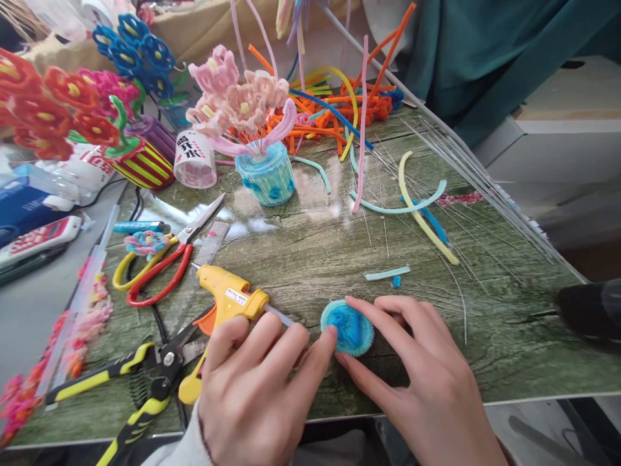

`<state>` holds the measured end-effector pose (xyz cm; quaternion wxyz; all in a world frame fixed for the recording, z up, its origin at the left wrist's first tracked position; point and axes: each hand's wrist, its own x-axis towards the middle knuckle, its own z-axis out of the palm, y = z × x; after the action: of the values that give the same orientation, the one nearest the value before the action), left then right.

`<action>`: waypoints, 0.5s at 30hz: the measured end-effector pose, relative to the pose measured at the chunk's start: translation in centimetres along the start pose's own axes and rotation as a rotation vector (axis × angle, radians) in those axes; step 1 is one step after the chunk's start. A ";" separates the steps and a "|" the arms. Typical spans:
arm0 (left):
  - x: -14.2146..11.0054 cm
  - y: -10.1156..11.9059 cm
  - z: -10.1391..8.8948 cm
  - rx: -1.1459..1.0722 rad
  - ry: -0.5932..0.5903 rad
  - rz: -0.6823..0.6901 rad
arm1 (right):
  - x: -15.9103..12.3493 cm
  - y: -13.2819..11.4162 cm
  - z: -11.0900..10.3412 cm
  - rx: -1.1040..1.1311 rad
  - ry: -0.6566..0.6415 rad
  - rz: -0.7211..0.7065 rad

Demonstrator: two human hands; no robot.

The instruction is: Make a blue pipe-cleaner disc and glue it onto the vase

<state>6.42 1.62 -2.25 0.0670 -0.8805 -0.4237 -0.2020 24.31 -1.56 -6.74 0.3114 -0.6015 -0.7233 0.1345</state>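
Observation:
A small round blue pipe-cleaner disc lies on the green wood-print mat near its front edge. My left hand rests beside it with its fingers stretched out, and the fingertips touch the disc's left rim. My right hand lies on the other side with fingers spread. Its fingertips press the disc's upper and lower right edge. The yellow glue gun lies just left of the disc, its handle partly under my left hand.
Red-and-yellow scissors and yellow-black pruners lie at the left. A blue pot of pink pipe-cleaner flowers stands behind, with loose pipe cleaners and thin wires beyond. A dark object sits at the right edge.

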 end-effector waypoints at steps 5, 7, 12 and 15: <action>0.3 -0.1 -0.4 0.051 -0.079 0.076 | 0.0 0.0 0.0 -0.005 -0.006 -0.016; 0.2 -0.2 -0.6 0.073 -0.105 0.086 | 0.0 0.0 0.0 -0.001 -0.002 0.003; -0.2 -0.1 -0.5 0.111 -0.063 0.125 | 0.0 0.0 0.0 0.000 -0.008 -0.035; -0.3 0.1 -0.4 0.130 -0.026 0.157 | 0.0 -0.1 -0.1 0.010 0.003 0.008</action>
<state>6.22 1.27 -2.00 0.1340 -0.9073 -0.3665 -0.1567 24.29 -1.64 -6.65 0.3152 -0.6029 -0.7197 0.1384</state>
